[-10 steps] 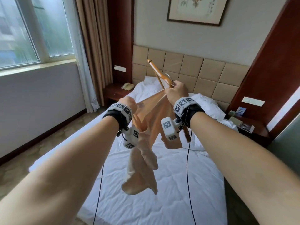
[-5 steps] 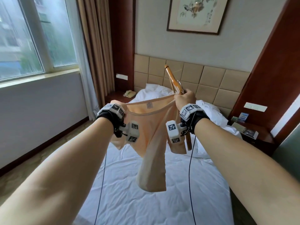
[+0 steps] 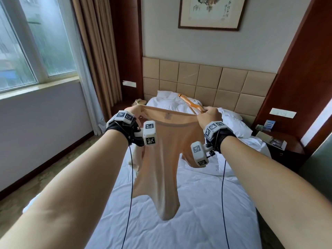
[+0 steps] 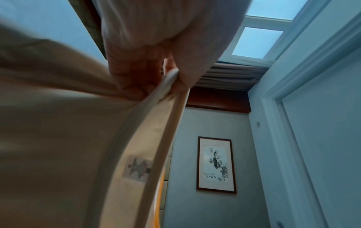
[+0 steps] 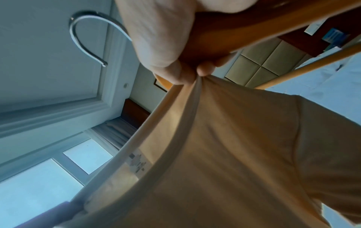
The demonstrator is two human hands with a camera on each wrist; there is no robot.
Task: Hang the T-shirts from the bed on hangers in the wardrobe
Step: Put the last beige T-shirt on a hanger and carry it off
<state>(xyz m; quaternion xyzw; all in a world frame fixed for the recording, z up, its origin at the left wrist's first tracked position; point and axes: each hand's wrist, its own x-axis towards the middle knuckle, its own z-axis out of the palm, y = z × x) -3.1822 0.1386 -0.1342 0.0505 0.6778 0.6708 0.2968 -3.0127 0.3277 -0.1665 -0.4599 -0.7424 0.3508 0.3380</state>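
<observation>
Head view shows a peach T-shirt [image 3: 161, 159] stretched by its collar above the bed [image 3: 179, 221], hanging between both hands. Left hand [image 3: 133, 112] pinches one collar side; right hand [image 3: 209, 116] pinches the other and apparently also grips a wooden hanger [image 3: 191, 104], its metal hook [image 5: 86, 35] free.

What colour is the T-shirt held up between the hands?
Pale peach-orange T-shirt, plain apart from a small neck label; clearest in the head view.

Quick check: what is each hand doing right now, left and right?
Left hand: closed, pinching the collar of the peach T-shirt.
Right hand: closed, its grip holds both the T-shirt collar and the wooden hanger.
</observation>
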